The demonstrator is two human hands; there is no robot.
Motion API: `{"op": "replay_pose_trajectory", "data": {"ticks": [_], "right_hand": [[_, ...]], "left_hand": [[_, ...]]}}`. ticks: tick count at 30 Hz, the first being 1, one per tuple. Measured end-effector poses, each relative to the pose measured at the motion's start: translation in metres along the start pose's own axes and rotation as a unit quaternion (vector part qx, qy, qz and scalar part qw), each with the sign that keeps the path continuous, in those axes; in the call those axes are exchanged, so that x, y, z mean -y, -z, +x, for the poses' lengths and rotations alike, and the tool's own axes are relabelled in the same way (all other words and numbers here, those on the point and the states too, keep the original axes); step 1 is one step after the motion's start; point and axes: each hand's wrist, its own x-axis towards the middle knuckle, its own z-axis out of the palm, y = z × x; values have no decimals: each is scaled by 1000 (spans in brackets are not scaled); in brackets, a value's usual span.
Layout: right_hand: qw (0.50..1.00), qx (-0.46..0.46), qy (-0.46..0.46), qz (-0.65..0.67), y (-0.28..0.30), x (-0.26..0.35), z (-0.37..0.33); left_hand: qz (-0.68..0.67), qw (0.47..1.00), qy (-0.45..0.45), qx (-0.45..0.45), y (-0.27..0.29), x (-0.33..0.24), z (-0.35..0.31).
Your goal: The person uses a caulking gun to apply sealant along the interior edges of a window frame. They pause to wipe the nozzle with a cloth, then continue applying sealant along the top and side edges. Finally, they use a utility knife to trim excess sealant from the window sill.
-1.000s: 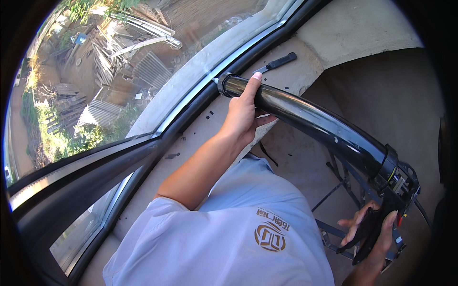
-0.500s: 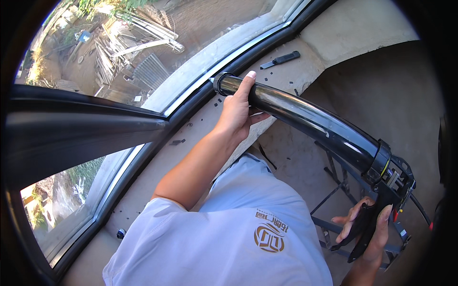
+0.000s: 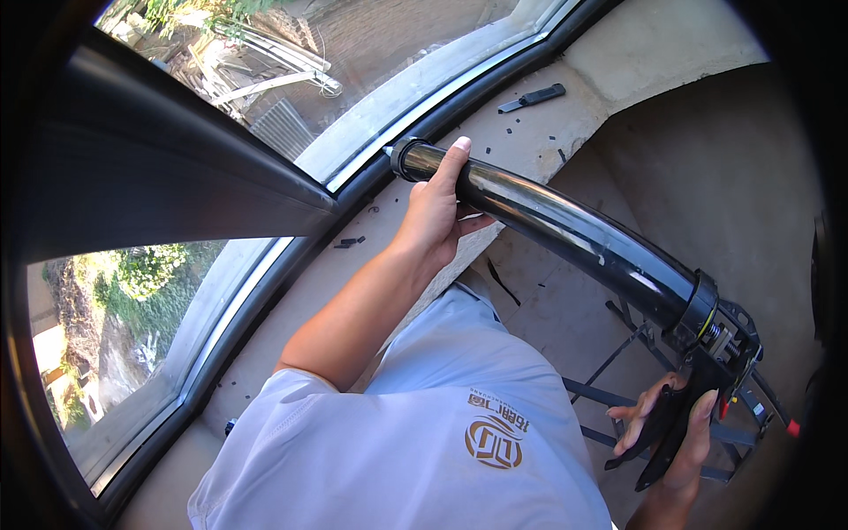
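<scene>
A long black caulking gun [image 3: 583,234] lies slantwise across the view, its nozzle end at the window frame [image 3: 375,181] and its handle at the lower right. My left hand [image 3: 439,203] is wrapped round the barrel near the front, thumb on top and some fingers hidden beneath. At the other end, my right hand [image 3: 685,433] grips the black handle and trigger, with the palm partly hidden behind them. The pale nozzle tip touches or nearly touches the lower edge of the glass; I cannot tell which.
On the sill [image 3: 521,146] lie a black utility knife [image 3: 532,98] and several small black scraps. A thick black mullion [image 3: 203,150] divides the window. A dark metal stand [image 3: 601,397] is below the gun, past the sill's rough edge.
The nozzle end has shifted along the window frame, closer to the mullion. The mullion and knife now appear farther right in view. Both hands keep their hold on the caulking gun.
</scene>
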Motion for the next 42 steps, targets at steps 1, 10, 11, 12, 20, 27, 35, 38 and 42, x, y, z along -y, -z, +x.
{"op": "replay_pose_trajectory", "data": {"ticks": [1, 10, 11, 12, 20, 27, 35, 38, 42], "right_hand": [[1000, -5, -4, 2, -1, -1, -3], [999, 38, -5, -17, -9, -2, -14], [1000, 14, 1, -27, -12, -3, -15], [999, -10, 6, -36, -16, -5, -16], [999, -28, -7, -41, -7, -12, -16], [980, 134, 41, 142, 101, -10, -1], [970, -199, 129, 46, 264, -29, 21], [878, -363, 211, -229, 289, -46, 41], [978, 126, 90, 139, 276, -42, 61]], "left_hand": [[1, 1000, 1, 1, 2, 0, -2], [-10, 1000, -7, -5, 15, 1, -14], [-10, 1000, -9, -5, 17, 1, -16], [-8, 1000, -9, -6, 18, 1, -18], [-4, 999, -6, -31, 30, 7, -29], [-95, 994, 39, -26, -10, 41, -52], [-146, 984, 71, 79, -81, 53, -36], [-157, 980, 92, 75, -97, 62, -16], [-165, 979, 106, 48, -111, 75, -5]]}}
